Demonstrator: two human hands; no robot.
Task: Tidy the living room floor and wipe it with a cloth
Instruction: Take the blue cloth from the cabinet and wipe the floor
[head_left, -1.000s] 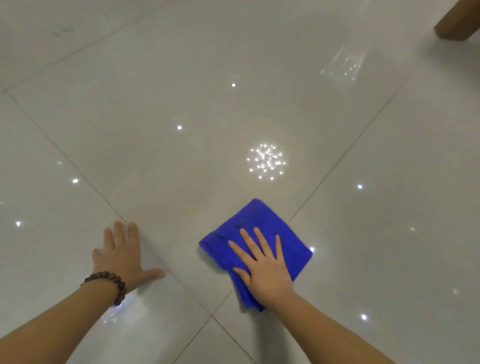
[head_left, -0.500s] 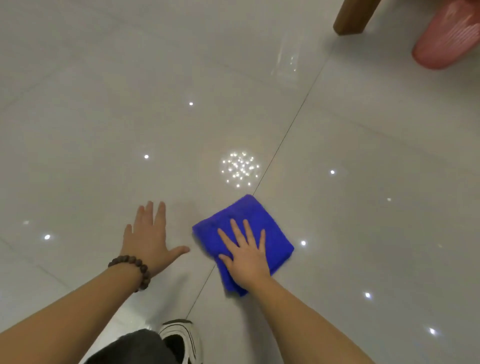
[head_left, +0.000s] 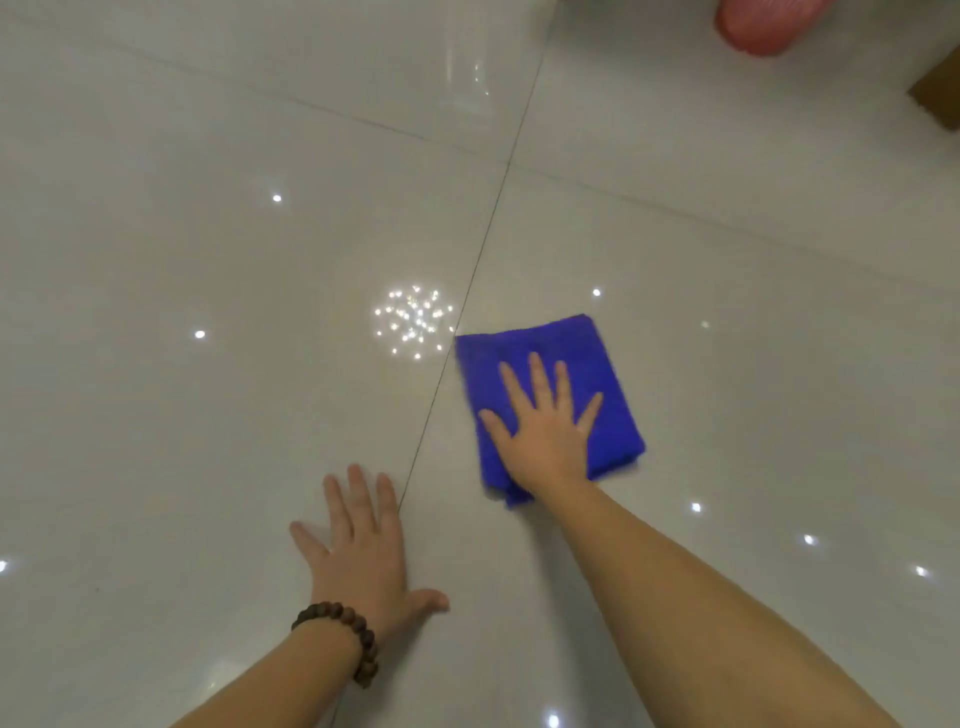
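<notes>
A folded blue cloth (head_left: 550, 343) lies flat on the glossy pale tile floor (head_left: 208, 260), just right of a dark grout line. My right hand (head_left: 545, 431) presses down on the cloth with its fingers spread and straight. My left hand (head_left: 363, 551), with a brown bead bracelet at the wrist, rests flat on the bare tile to the left of and nearer than the cloth, fingers straight.
A pink plastic object (head_left: 758, 23) sits on the floor at the top right edge. A brown wooden piece (head_left: 937, 98) shows at the far right edge. Ceiling lights reflect in the tiles around the cloth.
The cloth under my right hand has slid to the right, across the grout line. My left hand has shifted along the floor too, and the view has turned so the shoe is out of sight.
</notes>
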